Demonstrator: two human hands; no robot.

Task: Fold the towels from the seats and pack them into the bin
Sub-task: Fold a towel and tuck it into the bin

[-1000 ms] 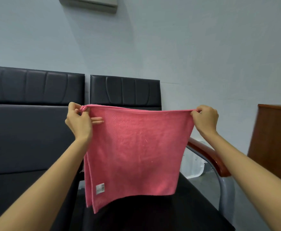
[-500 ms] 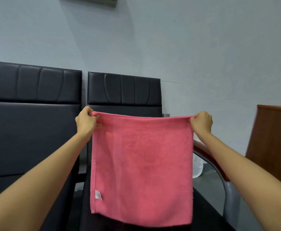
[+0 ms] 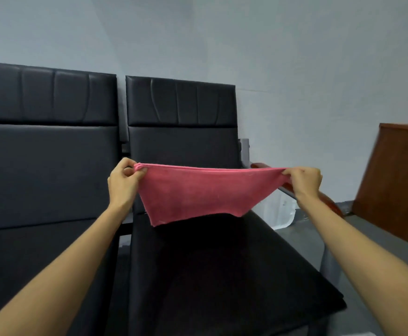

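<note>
— A moment back the pink towel (image 3: 198,192) hung full length from its top corners. Now only a short wedge of it shows, stretched between the hands above the black seat (image 3: 222,275).

— Lowered, or swung away from the person, I'd say. It looks about to be laid flat on the seat for the next fold.

— The grip hasn't changed. The left hand (image 3: 123,183) pinches the left corner between thumb and curled fingers, the right hand (image 3: 304,181) pinches the right one, and the top edge is taut.

— Does the lower edge touch the seat yet?

— I can't tell. It's dark under there, and the far part of the cloth is hidden behind the near part. The label that showed earlier is out of sight.

— And the bin?

— Not in view. There's a white thing (image 3: 279,214) beyond the armrest (image 3: 330,203), too cut off to name. No other towels are visible either.
</note>
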